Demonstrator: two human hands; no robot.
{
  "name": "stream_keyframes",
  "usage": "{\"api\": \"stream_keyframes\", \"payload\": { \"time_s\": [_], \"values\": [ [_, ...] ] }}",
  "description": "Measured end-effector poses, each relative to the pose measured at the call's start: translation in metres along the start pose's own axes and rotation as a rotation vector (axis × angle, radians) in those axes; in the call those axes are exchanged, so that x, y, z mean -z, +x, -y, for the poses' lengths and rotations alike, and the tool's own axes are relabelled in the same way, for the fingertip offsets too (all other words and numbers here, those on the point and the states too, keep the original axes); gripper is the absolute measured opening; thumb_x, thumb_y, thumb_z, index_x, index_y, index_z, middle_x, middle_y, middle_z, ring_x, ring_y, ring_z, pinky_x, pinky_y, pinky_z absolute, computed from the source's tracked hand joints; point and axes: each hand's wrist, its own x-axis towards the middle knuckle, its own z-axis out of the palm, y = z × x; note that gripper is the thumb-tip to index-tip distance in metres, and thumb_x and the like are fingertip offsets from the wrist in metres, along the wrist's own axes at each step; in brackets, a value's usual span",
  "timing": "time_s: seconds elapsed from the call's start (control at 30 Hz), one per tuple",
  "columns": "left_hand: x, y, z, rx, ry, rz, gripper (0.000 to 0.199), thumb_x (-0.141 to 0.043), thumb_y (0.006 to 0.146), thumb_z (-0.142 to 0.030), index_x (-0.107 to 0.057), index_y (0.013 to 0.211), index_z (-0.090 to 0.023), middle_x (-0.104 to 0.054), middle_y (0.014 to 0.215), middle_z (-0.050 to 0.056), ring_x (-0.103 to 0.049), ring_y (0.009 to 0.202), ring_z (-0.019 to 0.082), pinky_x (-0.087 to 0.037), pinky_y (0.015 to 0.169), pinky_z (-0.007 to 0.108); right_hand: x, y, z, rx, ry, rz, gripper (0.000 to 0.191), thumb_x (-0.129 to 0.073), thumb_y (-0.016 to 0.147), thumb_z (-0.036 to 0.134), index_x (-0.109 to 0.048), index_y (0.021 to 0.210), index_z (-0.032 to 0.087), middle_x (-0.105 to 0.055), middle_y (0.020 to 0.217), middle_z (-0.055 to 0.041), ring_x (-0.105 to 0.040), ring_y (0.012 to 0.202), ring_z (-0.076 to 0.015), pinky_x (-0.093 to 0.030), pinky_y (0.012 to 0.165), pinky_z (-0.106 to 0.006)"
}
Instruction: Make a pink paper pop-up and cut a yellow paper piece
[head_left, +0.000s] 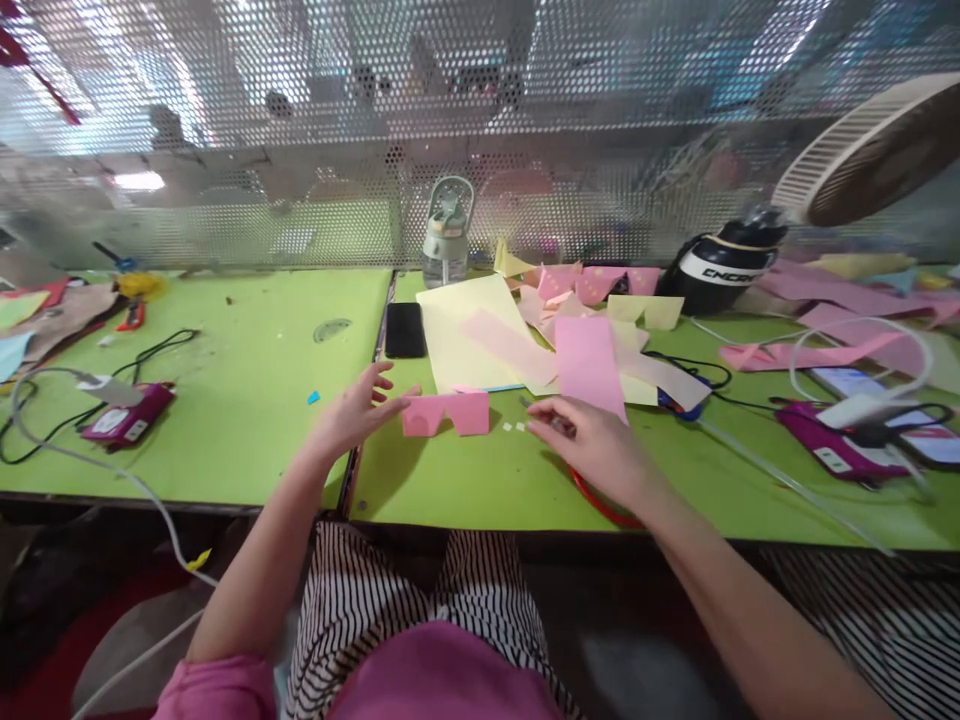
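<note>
A pink paper piece [466, 412] with a notch in its lower edge lies on the green table in front of me. My left hand [364, 405] is spread at its left end, the thumb by the upper corner; whether it touches is unclear. To the right, my right hand [581, 435] is closed around a tool with a small grey tip and what looks like a red handle [604, 502]; the palm hides most of it. Two tiny white squares [514, 427] lie between that tool and the pink paper.
Behind the hands are yellow paper sheets [465, 310], a pink sheet [589, 360] and a black phone [405, 330]. A clear bottle [447, 245], a black bottle [720, 270] and a fan [877, 150] stand farther back. Purple power strips [832, 440] with cables sit at both sides.
</note>
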Motion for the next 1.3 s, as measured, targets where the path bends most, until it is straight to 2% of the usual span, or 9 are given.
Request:
{"api": "stream_keyframes", "payload": {
  "time_s": [0.27,0.4,0.5,0.6,0.77,0.87,1.0,1.1,1.3],
  "values": [
    [-0.009,0.004,-0.001,-0.021,-0.035,0.114,0.041,-0.057,0.092,-0.034,-0.054,0.132,-0.024,-0.068,0.126,0.012,-0.073,0.093,0.021,-0.058,0.078,0.037,-0.026,0.035,0.000,0.055,0.083,0.173,0.046,-0.057,0.091,0.044,-0.056,0.133,0.025,-0.071,0.112,-0.0094,-0.069,0.077,-0.0196,-0.055,0.067,-0.036],
    [-0.011,0.006,-0.006,-0.065,0.009,0.114,0.032,-0.054,0.092,-0.035,-0.062,0.120,-0.023,-0.072,0.120,0.010,-0.073,0.090,0.021,-0.057,0.074,0.034,-0.028,0.058,0.003,0.158,0.087,0.275,0.038,-0.065,0.087,0.046,-0.066,0.119,0.027,-0.066,0.123,-0.0096,-0.068,0.095,-0.0215,-0.055,0.081,-0.036],
    [-0.013,0.005,-0.009,-0.089,0.076,0.093,0.022,-0.053,0.091,-0.033,-0.067,0.103,-0.022,-0.077,0.103,0.007,-0.073,0.081,0.021,-0.056,0.071,0.034,-0.027,0.067,0.009,0.215,0.045,0.301,0.020,-0.069,0.084,0.042,-0.071,0.096,0.025,-0.068,0.110,-0.0081,-0.066,0.096,-0.0235,-0.053,0.083,-0.038],
    [-0.014,0.005,-0.011,-0.081,0.102,0.071,0.018,-0.054,0.090,-0.033,-0.067,0.091,-0.021,-0.078,0.089,0.007,-0.072,0.077,0.022,-0.054,0.069,0.034,-0.028,0.064,0.014,0.240,-0.016,0.250,0.014,-0.064,0.088,0.036,-0.067,0.084,0.023,-0.067,0.100,-0.0091,-0.064,0.093,-0.0252,-0.051,0.084,-0.042],
    [-0.018,0.008,-0.011,-0.087,0.119,0.060,0.016,-0.055,0.088,-0.031,-0.067,0.088,-0.020,-0.078,0.084,0.007,-0.072,0.075,0.023,-0.054,0.068,0.034,-0.037,0.053,0.020,0.241,-0.103,0.138,0.013,-0.061,0.090,0.033,-0.065,0.086,0.021,-0.065,0.100,-0.0127,-0.060,0.100,-0.0303,-0.048,0.090,-0.049],
    [-0.018,0.005,-0.012,-0.092,0.102,0.063,0.023,-0.054,0.090,-0.035,-0.066,0.105,-0.021,-0.078,0.099,0.009,-0.073,0.075,0.021,-0.054,0.071,0.035,-0.032,0.050,0.020,0.231,-0.096,0.127,0.017,-0.064,0.088,0.035,-0.068,0.099,0.022,-0.068,0.107,-0.0109,-0.063,0.097,-0.0265,-0.052,0.087,-0.043],
    [-0.009,-0.011,-0.010,-0.077,0.101,-0.093,0.045,-0.049,0.095,-0.043,-0.051,0.135,-0.020,-0.069,0.125,0.014,-0.074,0.087,0.021,-0.055,0.078,0.036,-0.002,0.041,0.013,0.157,-0.065,-0.001,0.043,-0.058,0.091,0.046,-0.062,0.125,0.020,-0.066,0.121,-0.0133,-0.065,0.087,-0.0228,-0.055,0.072,-0.039],
    [-0.001,-0.027,-0.002,-0.048,0.089,-0.162,0.040,-0.044,0.098,-0.040,-0.053,0.131,-0.020,-0.072,0.120,0.012,-0.074,0.094,0.022,-0.056,0.080,0.036,0.021,0.030,-0.002,0.088,-0.071,-0.176,0.036,-0.058,0.090,0.048,-0.069,0.112,0.021,-0.072,0.104,-0.0089,-0.064,0.077,-0.0204,-0.053,0.070,-0.037],
    [-0.002,-0.048,0.006,-0.011,0.085,-0.171,0.034,-0.046,0.098,-0.038,-0.058,0.124,-0.019,-0.076,0.106,0.009,-0.074,0.086,0.020,-0.056,0.077,0.033,0.021,0.004,-0.034,0.031,-0.108,-0.168,0.030,-0.057,0.089,0.049,-0.072,0.092,0.023,-0.075,0.088,-0.0049,-0.062,0.063,-0.0176,-0.049,0.061,-0.033]
  ]
}}
